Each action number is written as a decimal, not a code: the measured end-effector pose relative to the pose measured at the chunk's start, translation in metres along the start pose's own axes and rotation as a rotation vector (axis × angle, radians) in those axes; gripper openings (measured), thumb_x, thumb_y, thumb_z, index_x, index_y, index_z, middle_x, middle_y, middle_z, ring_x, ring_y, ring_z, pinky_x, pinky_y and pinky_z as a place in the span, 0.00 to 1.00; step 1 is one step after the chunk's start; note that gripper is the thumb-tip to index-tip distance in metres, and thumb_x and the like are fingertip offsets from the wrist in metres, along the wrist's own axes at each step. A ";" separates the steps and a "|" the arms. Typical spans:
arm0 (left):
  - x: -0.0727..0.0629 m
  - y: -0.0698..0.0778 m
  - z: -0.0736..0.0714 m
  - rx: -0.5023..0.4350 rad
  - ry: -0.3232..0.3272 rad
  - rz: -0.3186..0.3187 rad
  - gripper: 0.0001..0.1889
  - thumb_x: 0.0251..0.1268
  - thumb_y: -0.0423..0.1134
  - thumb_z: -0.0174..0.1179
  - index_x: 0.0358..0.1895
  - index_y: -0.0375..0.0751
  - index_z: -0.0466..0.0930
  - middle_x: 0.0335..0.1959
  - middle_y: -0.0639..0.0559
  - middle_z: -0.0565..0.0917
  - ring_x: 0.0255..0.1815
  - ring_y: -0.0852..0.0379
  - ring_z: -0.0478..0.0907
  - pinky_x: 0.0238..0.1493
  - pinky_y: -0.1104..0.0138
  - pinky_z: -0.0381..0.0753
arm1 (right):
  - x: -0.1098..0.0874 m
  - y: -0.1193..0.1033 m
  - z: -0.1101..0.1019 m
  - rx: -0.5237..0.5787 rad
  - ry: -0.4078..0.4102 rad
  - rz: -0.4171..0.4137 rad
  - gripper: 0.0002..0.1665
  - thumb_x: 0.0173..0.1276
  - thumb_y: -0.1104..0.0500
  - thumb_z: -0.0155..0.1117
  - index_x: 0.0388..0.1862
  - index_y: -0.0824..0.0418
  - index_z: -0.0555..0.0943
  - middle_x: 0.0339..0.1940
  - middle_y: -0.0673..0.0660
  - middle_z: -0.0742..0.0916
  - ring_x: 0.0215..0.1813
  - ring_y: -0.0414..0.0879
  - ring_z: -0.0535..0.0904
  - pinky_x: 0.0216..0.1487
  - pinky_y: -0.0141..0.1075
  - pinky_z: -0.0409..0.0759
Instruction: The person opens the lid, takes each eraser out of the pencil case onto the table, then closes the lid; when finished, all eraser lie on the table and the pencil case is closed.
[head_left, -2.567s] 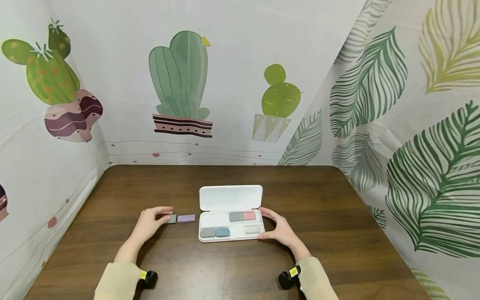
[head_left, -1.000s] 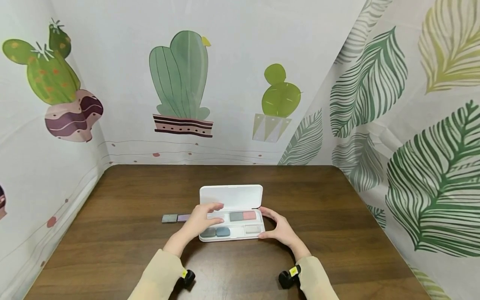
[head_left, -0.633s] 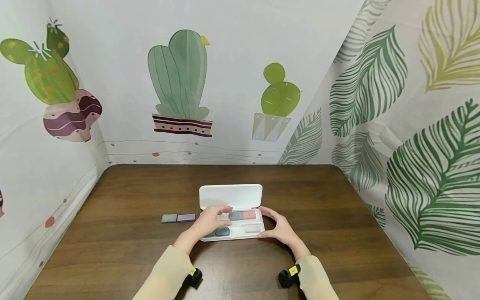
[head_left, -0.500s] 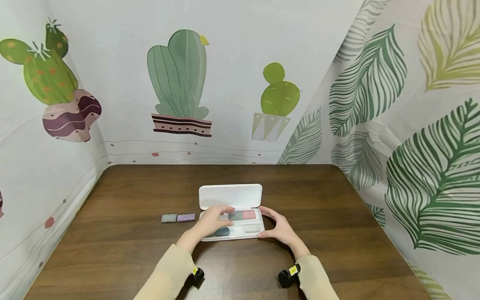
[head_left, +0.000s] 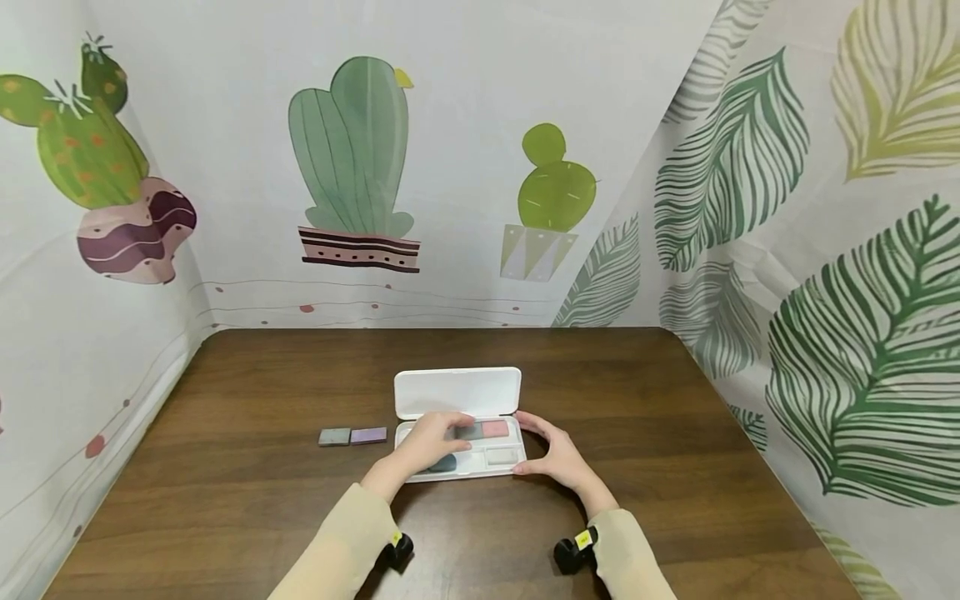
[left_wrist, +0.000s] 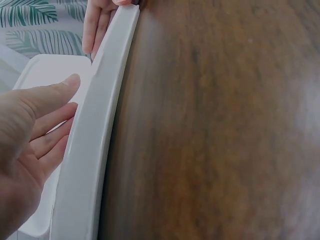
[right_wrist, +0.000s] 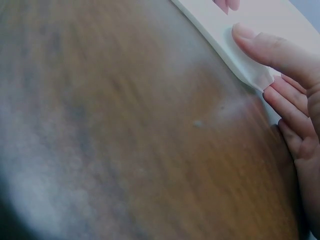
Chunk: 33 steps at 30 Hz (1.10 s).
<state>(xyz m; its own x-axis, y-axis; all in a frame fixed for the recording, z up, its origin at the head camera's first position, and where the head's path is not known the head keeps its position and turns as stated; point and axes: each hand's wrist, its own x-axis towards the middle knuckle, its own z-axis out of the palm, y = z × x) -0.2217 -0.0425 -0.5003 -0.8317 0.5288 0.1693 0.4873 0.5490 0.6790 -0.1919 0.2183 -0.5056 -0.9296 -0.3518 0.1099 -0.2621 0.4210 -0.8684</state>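
A white hinged palette case lies with its lid up on the table. Inside, a grey block sits beside a pink block, with a dark blue block and a whitish block in the front row. My left hand hovers over the left part, thumb and fingers apart at the grey block; no block shows between them in the left wrist view. With thumb at the front and fingers behind, my right hand grips the right end of the case.
Left of the case, a grey-green block and a purple block lie side by side on the brown wooden table. A printed cloth with cacti and leaves hangs behind and along the sides.
My left hand has left the grey-green block, moved right over the case and slid further toward the grey block. The right hand keeps its grip; the view has shifted slightly.
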 end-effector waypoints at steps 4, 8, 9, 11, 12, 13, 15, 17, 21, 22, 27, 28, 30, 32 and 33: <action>0.000 0.000 0.000 0.006 0.003 -0.003 0.18 0.59 0.34 0.68 0.52 0.33 0.82 0.49 0.43 0.86 0.53 0.46 0.82 0.57 0.53 0.78 | 0.001 0.000 0.000 -0.006 0.002 -0.006 0.50 0.47 0.61 0.82 0.69 0.69 0.69 0.64 0.64 0.80 0.69 0.59 0.71 0.69 0.33 0.67; 0.000 -0.002 0.000 0.022 0.001 0.007 0.18 0.58 0.33 0.68 0.52 0.33 0.82 0.48 0.43 0.86 0.51 0.46 0.83 0.55 0.53 0.79 | 0.001 0.001 0.000 -0.006 -0.001 -0.009 0.50 0.47 0.61 0.82 0.69 0.69 0.69 0.64 0.64 0.80 0.69 0.59 0.71 0.69 0.33 0.67; 0.000 -0.002 0.001 0.021 -0.001 0.005 0.18 0.58 0.33 0.68 0.52 0.33 0.82 0.49 0.43 0.86 0.51 0.46 0.83 0.55 0.54 0.79 | 0.001 0.000 0.000 -0.005 -0.001 -0.008 0.50 0.47 0.61 0.82 0.69 0.69 0.69 0.64 0.64 0.80 0.69 0.59 0.71 0.69 0.33 0.67; -0.001 -0.004 0.001 0.019 -0.003 0.005 0.18 0.58 0.33 0.68 0.52 0.33 0.83 0.49 0.43 0.87 0.52 0.46 0.83 0.56 0.54 0.78 | 0.001 0.000 0.000 -0.003 0.000 -0.008 0.50 0.47 0.61 0.82 0.69 0.69 0.69 0.64 0.64 0.80 0.69 0.59 0.71 0.69 0.32 0.67; -0.001 -0.004 0.001 0.017 -0.004 0.005 0.18 0.58 0.34 0.68 0.52 0.34 0.83 0.49 0.43 0.87 0.52 0.46 0.83 0.56 0.54 0.78 | 0.001 0.000 0.000 -0.002 0.001 -0.007 0.50 0.47 0.61 0.82 0.69 0.69 0.69 0.64 0.64 0.80 0.69 0.59 0.71 0.69 0.32 0.66; -0.001 -0.005 0.002 0.013 -0.005 0.007 0.18 0.58 0.34 0.68 0.52 0.34 0.83 0.49 0.44 0.87 0.53 0.46 0.83 0.57 0.53 0.78 | 0.001 0.000 0.000 -0.001 0.001 -0.006 0.50 0.47 0.61 0.82 0.69 0.69 0.69 0.64 0.64 0.80 0.69 0.59 0.71 0.69 0.32 0.66; -0.001 -0.006 0.002 0.002 -0.006 0.002 0.17 0.59 0.34 0.68 0.52 0.35 0.83 0.49 0.44 0.87 0.54 0.46 0.82 0.58 0.53 0.78 | 0.001 0.000 0.000 0.000 0.001 -0.005 0.50 0.47 0.61 0.82 0.69 0.69 0.69 0.64 0.64 0.80 0.69 0.58 0.71 0.69 0.31 0.66; -0.001 -0.006 0.002 0.001 -0.008 0.005 0.17 0.59 0.33 0.67 0.52 0.35 0.83 0.49 0.45 0.87 0.54 0.46 0.82 0.58 0.53 0.78 | 0.001 0.000 0.000 0.000 0.000 -0.006 0.50 0.47 0.61 0.82 0.69 0.69 0.69 0.64 0.63 0.80 0.69 0.58 0.71 0.68 0.31 0.66; -0.003 -0.006 0.002 0.000 -0.011 0.008 0.18 0.58 0.33 0.68 0.52 0.34 0.83 0.49 0.44 0.87 0.54 0.46 0.82 0.58 0.53 0.78 | 0.000 0.001 0.001 0.004 0.000 -0.006 0.50 0.47 0.61 0.82 0.69 0.69 0.69 0.64 0.63 0.80 0.69 0.58 0.71 0.69 0.31 0.66; -0.003 -0.006 0.002 -0.002 -0.011 0.007 0.18 0.58 0.33 0.68 0.53 0.34 0.83 0.49 0.44 0.87 0.54 0.46 0.82 0.57 0.53 0.78 | 0.000 0.001 0.001 0.005 0.001 -0.005 0.50 0.47 0.62 0.82 0.69 0.69 0.69 0.64 0.63 0.80 0.69 0.58 0.71 0.69 0.31 0.66; -0.003 -0.004 0.003 0.038 0.003 0.027 0.20 0.56 0.35 0.69 0.53 0.33 0.82 0.50 0.43 0.86 0.53 0.46 0.83 0.57 0.54 0.78 | 0.000 0.000 0.001 0.006 0.001 -0.003 0.50 0.47 0.62 0.82 0.69 0.69 0.69 0.64 0.63 0.80 0.69 0.59 0.71 0.69 0.32 0.66; -0.002 -0.004 0.004 0.044 0.004 0.030 0.21 0.56 0.35 0.70 0.53 0.33 0.82 0.50 0.42 0.86 0.53 0.46 0.82 0.57 0.54 0.78 | 0.000 0.000 0.001 0.005 0.002 -0.004 0.50 0.47 0.62 0.82 0.69 0.69 0.69 0.64 0.63 0.80 0.69 0.59 0.71 0.69 0.32 0.66; -0.002 -0.004 0.006 0.052 0.001 0.030 0.21 0.56 0.35 0.70 0.53 0.32 0.82 0.51 0.41 0.86 0.54 0.46 0.82 0.57 0.54 0.78 | 0.000 0.000 0.001 0.005 0.003 -0.006 0.49 0.47 0.62 0.82 0.68 0.69 0.69 0.64 0.64 0.80 0.69 0.59 0.71 0.69 0.33 0.67; -0.001 -0.003 0.008 0.053 -0.010 0.019 0.22 0.57 0.36 0.70 0.54 0.32 0.81 0.52 0.41 0.85 0.55 0.45 0.81 0.58 0.54 0.78 | 0.000 0.000 0.001 0.006 0.005 -0.008 0.49 0.47 0.62 0.81 0.68 0.69 0.69 0.64 0.64 0.80 0.69 0.59 0.71 0.69 0.34 0.67; 0.000 -0.003 0.008 0.052 -0.013 0.014 0.22 0.57 0.36 0.69 0.55 0.31 0.81 0.52 0.41 0.85 0.55 0.45 0.81 0.58 0.53 0.78 | 0.000 0.000 0.001 0.007 0.006 -0.008 0.49 0.47 0.62 0.81 0.68 0.69 0.69 0.64 0.64 0.80 0.69 0.59 0.71 0.69 0.34 0.67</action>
<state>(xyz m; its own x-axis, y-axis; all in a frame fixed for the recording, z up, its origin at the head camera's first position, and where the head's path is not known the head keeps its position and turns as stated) -0.2205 -0.0388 -0.5083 -0.8213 0.5450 0.1689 0.5124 0.5742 0.6386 -0.1916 0.2171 -0.5059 -0.9290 -0.3502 0.1197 -0.2678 0.4127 -0.8706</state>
